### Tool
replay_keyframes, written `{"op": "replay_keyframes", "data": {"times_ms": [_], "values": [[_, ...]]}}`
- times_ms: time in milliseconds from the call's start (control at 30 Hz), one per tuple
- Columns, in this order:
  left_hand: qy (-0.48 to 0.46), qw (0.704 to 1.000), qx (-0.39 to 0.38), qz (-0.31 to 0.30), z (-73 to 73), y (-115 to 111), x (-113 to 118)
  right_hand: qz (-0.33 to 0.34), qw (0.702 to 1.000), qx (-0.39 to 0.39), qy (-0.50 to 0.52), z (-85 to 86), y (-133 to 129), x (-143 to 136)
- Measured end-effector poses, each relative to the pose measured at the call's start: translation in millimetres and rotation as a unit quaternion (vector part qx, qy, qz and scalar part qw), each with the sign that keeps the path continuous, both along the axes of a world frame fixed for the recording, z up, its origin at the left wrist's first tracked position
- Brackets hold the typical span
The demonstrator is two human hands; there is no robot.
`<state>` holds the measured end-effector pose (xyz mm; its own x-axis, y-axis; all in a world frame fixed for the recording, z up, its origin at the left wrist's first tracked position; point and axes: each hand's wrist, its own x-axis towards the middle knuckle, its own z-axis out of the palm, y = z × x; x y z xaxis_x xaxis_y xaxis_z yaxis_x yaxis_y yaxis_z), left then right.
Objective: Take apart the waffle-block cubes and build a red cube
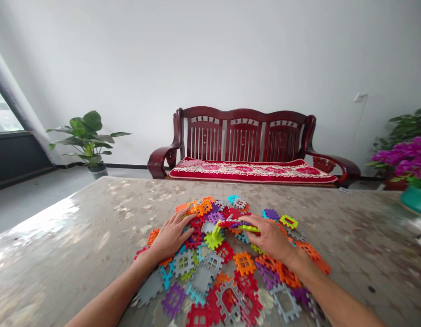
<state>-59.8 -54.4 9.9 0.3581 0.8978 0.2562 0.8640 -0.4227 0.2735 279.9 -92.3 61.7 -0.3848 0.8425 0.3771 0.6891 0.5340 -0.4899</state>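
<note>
Held pieces [231, 223]: red, purple and yellow-green, seen edge-on just above the middle of the pile; cannot tell whether locked together. Likely light and stiff, slightly slick, with notched rims giving some bite; best pinched by the outer edges, gently, as any joint might pop apart under twisting.

Right hand [273, 238]: clamped on the held pieces, thumb and fingers together at their near end.

Lime piece [214, 239]: tilted, just beside the far end of the held pieces; contact with them hard to tell.

Left hand [171, 234]: palm down on the pile's left side, fingers apart and clamped on nothing visible; nearest to orange pieces [204, 207].

Pile [201, 278]: loose, overlapping, with toothed squares in grey, red, orange, purple and blue, some with window-like openings; easy to hook by an opening or lift by a corner.

Table [94, 240]: under everything, patterned and glossy, so probably slippery beneath flat pieces.

Bench [243, 136]: beyond the table, dark red wood, with a red patterned cushion [251, 171].

Potted plant [91, 136]: left of the bench, on the floor.

Purple flowers [406, 156]: at far right, above a teal pot [415, 199].
</note>
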Motion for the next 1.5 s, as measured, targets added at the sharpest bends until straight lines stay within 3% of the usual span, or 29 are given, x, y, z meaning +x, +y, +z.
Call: {"op": "replay_keyframes", "data": {"times_ms": [200, 400, 700, 967, 1233, 1500], "values": [[-0.013, 1.000, 0.007, -0.002, -0.9, -0.4, 0.1, -0.026, 0.997, -0.062, 0.048, 5.0, 28.1, -14.0], [0.000, 1.000, -0.007, 0.003, 2.0, -1.8, 1.0, -0.048, 0.996, -0.057, 0.057, 0.8, 48.0, -23.7], [-0.006, 1.000, -0.002, 0.004, 2.3, -2.1, 1.8, -0.041, 0.996, -0.045, 0.058, 5.6, 60.8, -37.4], [-0.037, 0.999, 0.006, 0.014, 1.1, -1.8, 2.1, -0.003, 1.000, -0.018, -0.018, 18.2, 73.1, -55.3], [-0.053, 0.999, 0.000, 0.008, 2.7, -2.4, 2.3, 0.037, 0.997, -0.018, -0.066, 14.3, 76.3, -59.9], [-0.040, 0.999, 0.004, 0.013, -0.4, -0.9, 1.2, 0.003, 0.998, -0.022, -0.062, 8.0, 80.3, -46.5]]}}
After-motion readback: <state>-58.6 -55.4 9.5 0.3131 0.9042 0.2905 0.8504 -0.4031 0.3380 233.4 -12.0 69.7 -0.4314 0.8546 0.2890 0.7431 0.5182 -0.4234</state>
